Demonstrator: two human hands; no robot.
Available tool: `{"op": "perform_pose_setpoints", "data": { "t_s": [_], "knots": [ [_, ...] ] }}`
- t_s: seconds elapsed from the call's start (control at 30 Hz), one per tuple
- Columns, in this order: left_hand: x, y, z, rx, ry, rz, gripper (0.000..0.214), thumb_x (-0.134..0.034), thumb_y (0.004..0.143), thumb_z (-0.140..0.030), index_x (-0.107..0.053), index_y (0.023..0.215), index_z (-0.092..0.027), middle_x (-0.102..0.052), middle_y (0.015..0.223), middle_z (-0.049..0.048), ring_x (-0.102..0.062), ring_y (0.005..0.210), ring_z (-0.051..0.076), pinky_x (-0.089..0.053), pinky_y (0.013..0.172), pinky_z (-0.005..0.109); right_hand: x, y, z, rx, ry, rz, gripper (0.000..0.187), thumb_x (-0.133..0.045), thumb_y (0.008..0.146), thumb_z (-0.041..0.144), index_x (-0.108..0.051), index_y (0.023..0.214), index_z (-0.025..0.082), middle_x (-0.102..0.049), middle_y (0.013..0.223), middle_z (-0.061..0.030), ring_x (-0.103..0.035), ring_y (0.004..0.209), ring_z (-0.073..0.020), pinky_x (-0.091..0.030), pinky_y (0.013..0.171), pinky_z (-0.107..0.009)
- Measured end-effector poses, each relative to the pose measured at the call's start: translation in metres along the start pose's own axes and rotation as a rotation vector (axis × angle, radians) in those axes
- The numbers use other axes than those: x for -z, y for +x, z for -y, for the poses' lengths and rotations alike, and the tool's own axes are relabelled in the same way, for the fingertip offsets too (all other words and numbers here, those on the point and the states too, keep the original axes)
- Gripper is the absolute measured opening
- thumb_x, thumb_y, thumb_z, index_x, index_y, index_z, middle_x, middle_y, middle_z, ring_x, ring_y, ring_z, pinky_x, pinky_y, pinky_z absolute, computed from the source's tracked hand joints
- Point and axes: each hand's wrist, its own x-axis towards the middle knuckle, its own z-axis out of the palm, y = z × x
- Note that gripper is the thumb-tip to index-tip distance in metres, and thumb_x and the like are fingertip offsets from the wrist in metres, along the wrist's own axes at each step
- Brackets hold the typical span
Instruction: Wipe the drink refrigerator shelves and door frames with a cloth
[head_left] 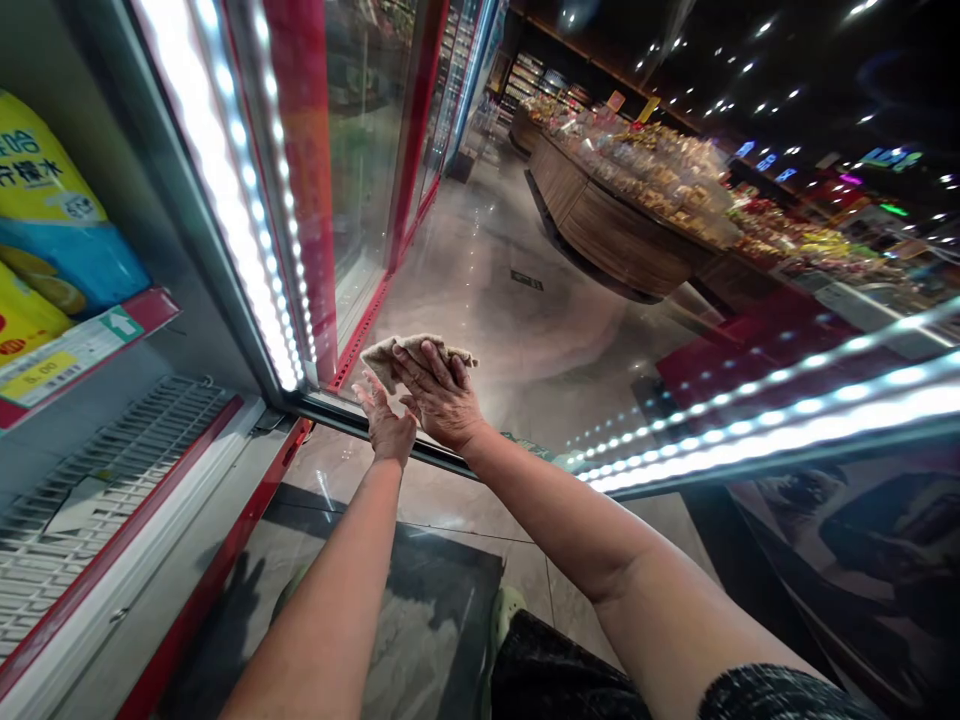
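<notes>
My right hand (439, 395) presses a beige cloth (390, 355) flat against the glass of an open refrigerator door (600, 330), fingers spread over the cloth. My left hand (386, 425) sits just below and to the left of it, fingers up against the same glass near the door's lower frame, touching the cloth's lower edge. Both forearms reach forward from the bottom of the view.
The open cooler (112, 450) at left has a wire shelf (97, 470) and yellow and blue packages (52, 220) on the shelf above. A lit LED strip (225, 190) runs along the frame. A dark floor mat (420, 620) lies below. Wooden produce stands (622, 230) fill the aisle beyond.
</notes>
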Motion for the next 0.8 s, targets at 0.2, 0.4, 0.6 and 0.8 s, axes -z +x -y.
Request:
{"op": "perform_pose_setpoints", "data": {
  "t_s": [0.2, 0.4, 0.6, 0.8],
  "knots": [
    [0.004, 0.001, -0.008, 0.104, -0.005, 0.010, 0.105, -0.074, 0.080, -0.030, -0.015, 0.166, -0.020, -0.004, 0.174, 0.0183, -0.017, 0.160, 0.033, -0.035, 0.124, 0.046, -0.008, -0.019, -0.002, 0.018, -0.011, 0.034, 0.062, -0.045, 0.104, 0.024, -0.029, 0.164, 0.029, -0.040, 0.166, 0.0032, -0.028, 0.159, -0.0188, -0.002, 0.134, -0.041],
    [0.003, 0.001, -0.010, 0.108, 0.001, 0.001, 0.108, -0.076, 0.080, -0.033, -0.012, 0.166, -0.025, -0.007, 0.174, 0.0174, -0.014, 0.161, 0.033, -0.039, 0.121, 0.050, -0.020, -0.041, -0.003, -0.117, -0.073, 0.007, 0.063, -0.048, 0.103, 0.028, -0.030, 0.163, 0.033, -0.045, 0.163, 0.0042, -0.026, 0.159, -0.0221, 0.008, 0.132, -0.045],
    [0.006, 0.000, -0.015, 0.083, 0.055, 0.006, 0.104, -0.072, 0.083, -0.027, -0.010, 0.167, -0.021, -0.011, 0.173, 0.0187, -0.014, 0.161, 0.032, -0.035, 0.125, 0.045, -0.014, -0.062, -0.021, -0.085, -0.110, 0.027, 0.063, -0.049, 0.102, 0.027, -0.031, 0.163, 0.034, -0.045, 0.163, 0.0041, -0.026, 0.159, -0.0215, 0.012, 0.130, -0.041],
    [0.012, 0.000, -0.025, -0.012, 0.127, -0.066, 0.099, -0.077, 0.079, -0.022, -0.025, 0.163, -0.012, -0.009, 0.171, 0.0242, -0.020, 0.159, 0.036, -0.020, 0.130, 0.047, -0.005, -0.093, -0.036, 0.028, -0.076, 0.128, 0.058, -0.044, 0.101, 0.017, -0.044, 0.157, 0.033, -0.052, 0.158, 0.0059, -0.038, 0.152, -0.0185, 0.000, 0.130, -0.036]
  ]
}}
